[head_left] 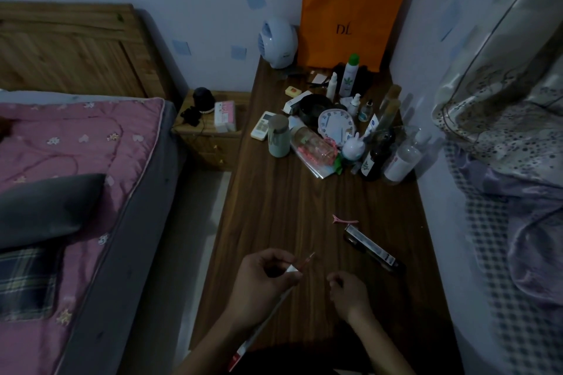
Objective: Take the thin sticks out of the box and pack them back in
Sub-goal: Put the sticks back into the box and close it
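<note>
Our left hand (262, 275) pinches the open top of a long narrow box (262, 318), fingers curled round it near its white end flap, the box slanting down past the wrist to a red and white bottom end at the lower edge of view. A few thin sticks (306, 260), reddish and very fine, poke out of that open mouth toward the upper right; in this dim light we cannot count them. Our right hand (347, 286) hovers just beside, over the wooden table (274, 207), its fingers curled loosely in with the tips close together; we cannot tell whether it grips anything.

Beyond the right hand lies a dark flat packet (370, 248) with a pale label, angled on the table, and just past it a pink hair clip (344, 219). The stretch of table between our hands and these is bare wood. Farther back stands a crowd of bottles (377, 149) and jars, a round white clock (336, 125), a small white fan (277, 42) and an orange bag (350, 18) against the wall. A bed with a pink quilt (67, 143) runs along our left.
</note>
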`<action>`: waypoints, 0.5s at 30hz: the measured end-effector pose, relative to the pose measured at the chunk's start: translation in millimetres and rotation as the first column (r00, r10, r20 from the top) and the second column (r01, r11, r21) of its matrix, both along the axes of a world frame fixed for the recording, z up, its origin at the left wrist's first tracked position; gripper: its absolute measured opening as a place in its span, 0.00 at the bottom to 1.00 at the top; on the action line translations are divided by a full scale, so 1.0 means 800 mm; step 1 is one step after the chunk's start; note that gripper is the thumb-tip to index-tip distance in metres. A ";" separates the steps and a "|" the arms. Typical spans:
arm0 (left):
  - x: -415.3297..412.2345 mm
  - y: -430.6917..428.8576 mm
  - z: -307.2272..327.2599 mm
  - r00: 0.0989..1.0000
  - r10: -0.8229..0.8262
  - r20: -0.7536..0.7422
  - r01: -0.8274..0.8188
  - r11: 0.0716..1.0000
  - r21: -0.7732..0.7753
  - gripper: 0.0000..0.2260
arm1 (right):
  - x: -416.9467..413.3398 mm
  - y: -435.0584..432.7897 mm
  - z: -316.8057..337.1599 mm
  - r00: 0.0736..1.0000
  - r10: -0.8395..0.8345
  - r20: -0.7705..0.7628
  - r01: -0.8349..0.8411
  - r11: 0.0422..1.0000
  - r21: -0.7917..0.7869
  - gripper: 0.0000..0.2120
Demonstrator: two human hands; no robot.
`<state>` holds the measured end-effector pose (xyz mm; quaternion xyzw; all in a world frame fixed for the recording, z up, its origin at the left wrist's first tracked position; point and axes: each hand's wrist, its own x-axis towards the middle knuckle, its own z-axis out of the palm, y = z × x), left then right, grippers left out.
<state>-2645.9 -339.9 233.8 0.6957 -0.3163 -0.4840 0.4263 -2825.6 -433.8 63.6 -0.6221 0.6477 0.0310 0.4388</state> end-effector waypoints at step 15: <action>-0.011 0.005 0.034 1.000 0.013 -0.004 -0.013 0.994 -0.105 0.11 | 0.004 0.012 0.230 0.456 -0.303 0.837 0.351 0.925 0.144 0.12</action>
